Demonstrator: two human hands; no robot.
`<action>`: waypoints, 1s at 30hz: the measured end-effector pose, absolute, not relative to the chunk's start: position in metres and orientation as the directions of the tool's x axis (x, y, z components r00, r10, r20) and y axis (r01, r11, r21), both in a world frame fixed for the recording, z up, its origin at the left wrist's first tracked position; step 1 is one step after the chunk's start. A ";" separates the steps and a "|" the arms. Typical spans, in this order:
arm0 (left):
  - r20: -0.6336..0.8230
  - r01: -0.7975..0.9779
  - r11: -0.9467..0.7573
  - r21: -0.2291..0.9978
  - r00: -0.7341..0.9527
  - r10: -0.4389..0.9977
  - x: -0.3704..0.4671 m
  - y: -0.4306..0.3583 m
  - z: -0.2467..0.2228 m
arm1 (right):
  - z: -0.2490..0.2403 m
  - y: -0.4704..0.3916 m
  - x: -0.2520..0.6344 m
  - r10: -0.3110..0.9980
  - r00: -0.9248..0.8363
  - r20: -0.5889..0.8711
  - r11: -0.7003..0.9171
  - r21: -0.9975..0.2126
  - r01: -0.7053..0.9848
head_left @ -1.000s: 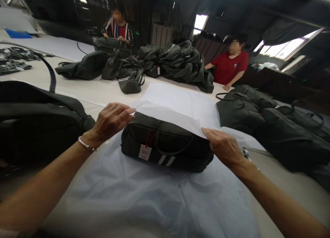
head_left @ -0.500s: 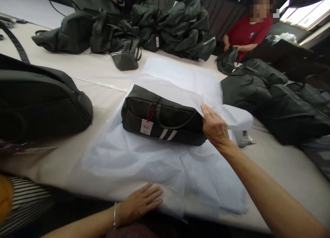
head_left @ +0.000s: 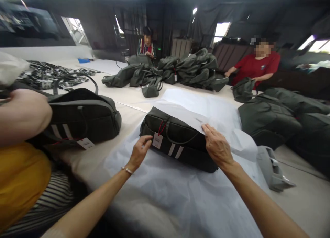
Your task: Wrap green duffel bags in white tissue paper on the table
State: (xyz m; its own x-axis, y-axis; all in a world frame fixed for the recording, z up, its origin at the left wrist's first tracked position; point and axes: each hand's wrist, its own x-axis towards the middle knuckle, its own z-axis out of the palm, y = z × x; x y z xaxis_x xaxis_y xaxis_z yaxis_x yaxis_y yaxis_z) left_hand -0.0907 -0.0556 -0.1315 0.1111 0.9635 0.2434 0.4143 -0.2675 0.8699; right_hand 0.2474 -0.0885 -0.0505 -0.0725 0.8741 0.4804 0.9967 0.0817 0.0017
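A dark green bag (head_left: pixel 185 136) with two white stripes rests on white sheets (head_left: pixel 165 183). Its white tag (head_left: pixel 157 140) hangs from a red cord at the front left. Close to the tag and the bag's left end is my left hand (head_left: pixel 140 150), its fingers curled together; whether anything is between them is too small to tell. My right hand (head_left: pixel 218 145) lies at the bag's right end, its fingertips pinching the edge of a thin white sheet (head_left: pixel 185 116) that runs behind the bag.
A person in yellow (head_left: pixel 23 183) is at the left beside another striped bag (head_left: pixel 85 117). Bags are piled at the back (head_left: pixel 196 69) and right (head_left: pixel 273 117). A grey tape dispenser (head_left: pixel 273 169) stands right of the sheets. Two people are across the table.
My left hand has risen from the sheet at the table's front edge to the bag's left end, and its fingers have closed. The view has tilted up, showing more of the room.
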 end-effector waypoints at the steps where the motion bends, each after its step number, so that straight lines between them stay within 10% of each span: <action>1: 0.245 0.416 -0.228 0.880 0.013 0.969 -0.092 -0.028 -0.123 | -0.046 -0.087 0.249 0.880 -0.077 0.469 0.091 -0.006 0.996; 5: 0.185 0.387 -0.142 0.911 -0.076 0.980 -0.105 0.054 -0.099 | -0.033 -0.083 0.254 0.901 -0.058 0.430 0.090 -0.055 0.994; 22: -0.132 0.519 -0.224 0.825 0.562 0.816 -0.106 0.120 -0.049 | 0.034 -0.073 0.288 0.969 0.088 0.229 -0.020 -0.283 0.959; 30: 0.302 0.303 -0.563 0.768 0.605 0.737 -0.125 0.091 -0.088 | 0.011 -0.134 0.237 0.898 -0.198 0.394 0.243 -0.069 0.968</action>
State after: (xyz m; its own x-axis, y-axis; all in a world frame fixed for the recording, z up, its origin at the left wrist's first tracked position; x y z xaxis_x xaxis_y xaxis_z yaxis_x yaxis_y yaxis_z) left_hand -0.1248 0.0906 -0.0877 0.6050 0.7369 0.3016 0.3033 -0.5635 0.7684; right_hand 0.2373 -0.1337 0.0107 -0.1977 0.8976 0.3941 0.9676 0.2432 -0.0685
